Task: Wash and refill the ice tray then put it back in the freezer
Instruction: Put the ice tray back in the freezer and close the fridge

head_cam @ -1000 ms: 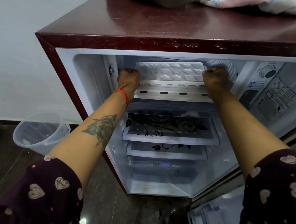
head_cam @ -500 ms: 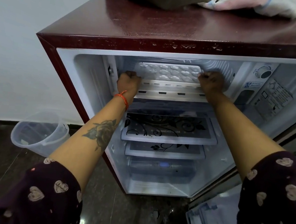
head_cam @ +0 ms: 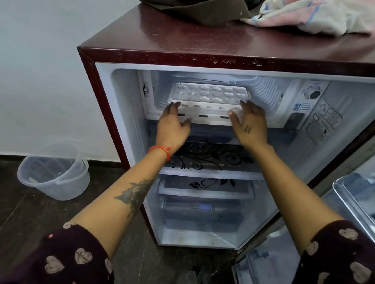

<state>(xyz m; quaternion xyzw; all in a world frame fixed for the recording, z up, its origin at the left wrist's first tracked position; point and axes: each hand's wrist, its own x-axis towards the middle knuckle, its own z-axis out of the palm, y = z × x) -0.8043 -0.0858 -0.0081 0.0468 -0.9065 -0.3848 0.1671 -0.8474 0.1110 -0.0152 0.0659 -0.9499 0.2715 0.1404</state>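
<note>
The white ice tray (head_cam: 209,93) lies flat inside the freezer compartment (head_cam: 264,96) at the top of the small maroon fridge (head_cam: 213,50). My left hand (head_cam: 172,126) is just in front of the compartment's lower lip, fingers spread and holding nothing. My right hand (head_cam: 250,122) is also spread, its fingertips at the tray's front right corner; I cannot tell whether they touch it. The white freezer flap (head_cam: 205,117) hangs down below the tray, between my two hands.
The fridge door (head_cam: 359,204) stands open at the right with door shelves. Glass shelves (head_cam: 214,162) and a drawer sit below the freezer. A clear plastic bucket (head_cam: 53,172) stands on the dark floor at the left. A bag (head_cam: 195,0) and cloth (head_cam: 320,15) lie on top.
Both hands have let go of the tray's ends and drawn back with fingers spread. The tray now lies deeper in the freezer.
</note>
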